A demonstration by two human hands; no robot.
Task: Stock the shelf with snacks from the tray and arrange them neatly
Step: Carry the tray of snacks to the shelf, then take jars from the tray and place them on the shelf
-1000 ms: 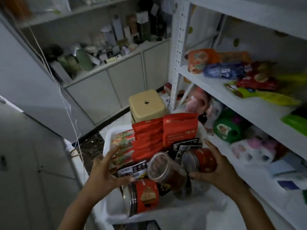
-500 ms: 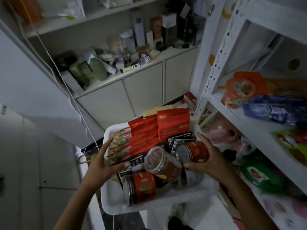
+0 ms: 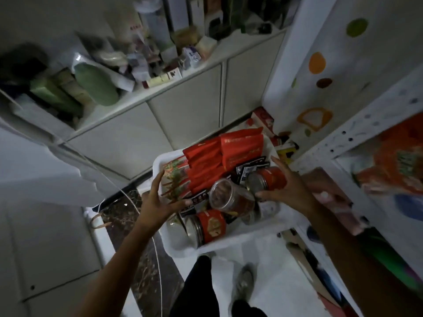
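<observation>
White tray (image 3: 231,244), red pouches (image 3: 242,148), red-labelled jars (image 3: 211,226)

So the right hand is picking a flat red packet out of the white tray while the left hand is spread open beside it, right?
Not quite. The right hand grips a red-labelled jar lying in the white tray, not a flat red packet. The left hand is indeed spread open at the tray's left side. The head view shows this.

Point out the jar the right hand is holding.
The red-labelled jar at the right side of the tray: the right hand grips it. The middle jar and front jar lie untouched.
</observation>
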